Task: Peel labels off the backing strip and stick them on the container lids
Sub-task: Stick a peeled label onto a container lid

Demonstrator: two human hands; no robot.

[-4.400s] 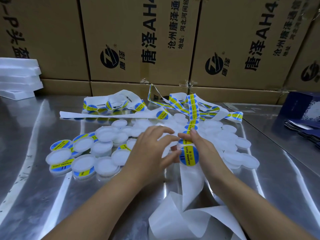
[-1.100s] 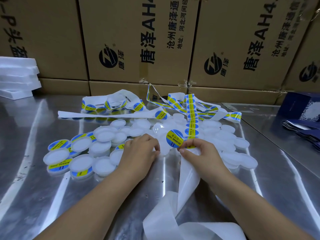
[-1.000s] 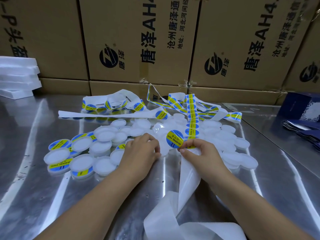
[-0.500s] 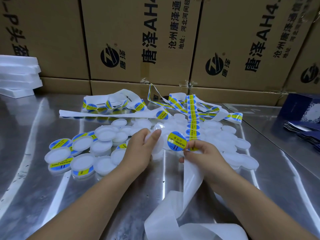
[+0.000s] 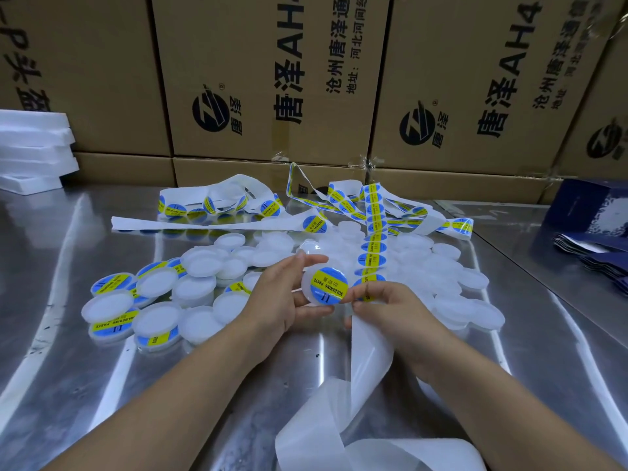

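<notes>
My left hand (image 5: 277,297) holds a small white round container (image 5: 311,287) tilted towards me, fingers over its top edge and thumb beneath. A blue and yellow round label (image 5: 328,285) lies on its lid. My right hand (image 5: 387,307) pinches the backing strip (image 5: 371,338) just right of the container, with a fingertip at the label's edge. The strip runs away from me, carrying several labels (image 5: 373,246), and its bare end curls towards the table's front edge. Several unlabelled white containers (image 5: 452,283) lie in a heap behind my hands. Several labelled ones (image 5: 114,326) are piled at the left.
A shiny metal table (image 5: 102,385) carries everything. More tangled label strips (image 5: 221,205) lie at the back. Large cardboard boxes (image 5: 272,76) wall off the far edge. White foam trays (image 5: 30,147) are stacked far left, dark blue packets (image 5: 591,239) far right.
My left hand has picked a container out of the heap and lifted it. The peeled label, held by my right hand before, now lies on the lid.
</notes>
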